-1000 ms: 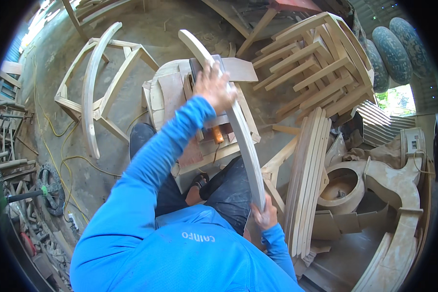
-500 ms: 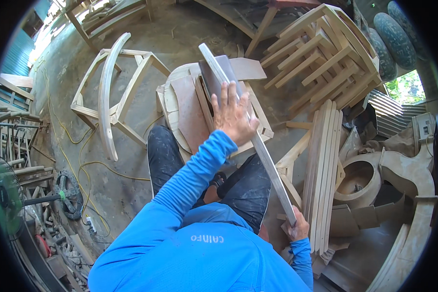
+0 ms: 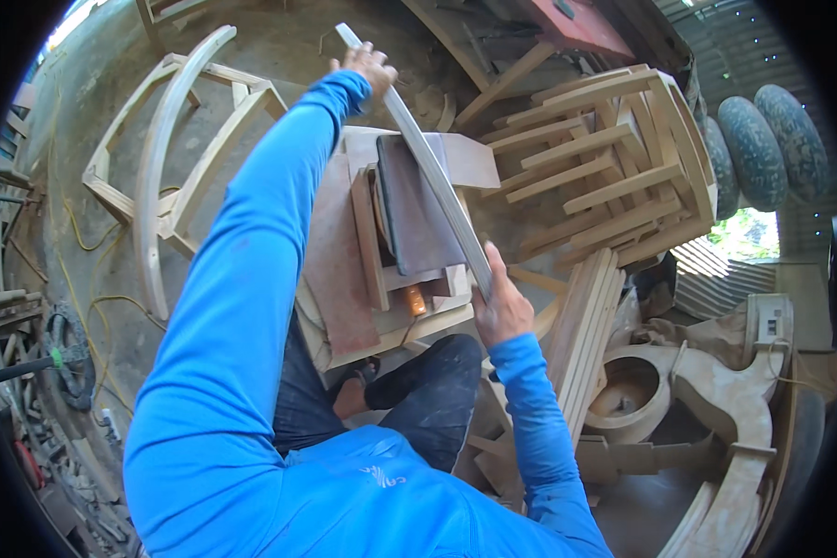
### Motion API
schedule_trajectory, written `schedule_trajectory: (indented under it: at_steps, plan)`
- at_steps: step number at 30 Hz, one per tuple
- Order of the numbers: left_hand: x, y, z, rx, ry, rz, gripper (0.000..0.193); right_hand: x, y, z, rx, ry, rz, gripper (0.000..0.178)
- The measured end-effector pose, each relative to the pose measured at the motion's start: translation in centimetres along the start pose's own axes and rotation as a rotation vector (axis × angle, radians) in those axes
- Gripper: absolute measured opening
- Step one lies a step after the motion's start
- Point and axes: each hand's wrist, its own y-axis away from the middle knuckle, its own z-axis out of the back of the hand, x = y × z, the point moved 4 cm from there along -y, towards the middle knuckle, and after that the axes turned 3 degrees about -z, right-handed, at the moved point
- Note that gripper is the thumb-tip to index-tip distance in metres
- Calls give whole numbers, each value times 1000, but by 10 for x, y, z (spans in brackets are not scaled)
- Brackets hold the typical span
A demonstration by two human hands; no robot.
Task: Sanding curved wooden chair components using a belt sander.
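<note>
A long, narrow wooden slat (image 3: 428, 158) slants across the middle, its far end up and to the left. My left hand (image 3: 367, 69) grips it close to that far end, arm stretched out. At the near end my right hand (image 3: 504, 305) is closed round it, the thumb along its side. Under the slat stands a brown, flat-topped block with a dark edge (image 3: 418, 209), which looks like a sanding surface. Beside it are an upright wooden board (image 3: 369, 237) and a small orange part (image 3: 415, 300). All of these rest on a low wooden stand (image 3: 400, 333) before my knees.
To the left a curved wooden piece (image 3: 163, 153) leans on an angular wooden frame (image 3: 237, 149). Stacked frames (image 3: 614, 158) stand at the far right, near dark rounded objects (image 3: 751, 149). Long slats (image 3: 581, 339) and a pale round housing (image 3: 628, 391) lie on my right. A yellow cord (image 3: 102, 325) crosses the floor.
The slat has moved away from me over the block. My left hand has gone from its middle to near its far end. My right hand has come forward from the lower right with the near end.
</note>
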Motion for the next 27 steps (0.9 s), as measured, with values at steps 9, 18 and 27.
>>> schedule_trajectory:
  at_steps: [9, 18, 27]
  plan:
    - [-14, 25, 15, 72, -302, -174, 40, -7, 7, 8, 54, -82, 8, 68]
    - [-158, 263, 0, -202, 37, -376, 53, -111, 265, 32, -3, -154, -44, 66]
    - [-252, 427, 22, -178, 106, -662, 35, -163, 422, 72, -35, -108, -127, 61]
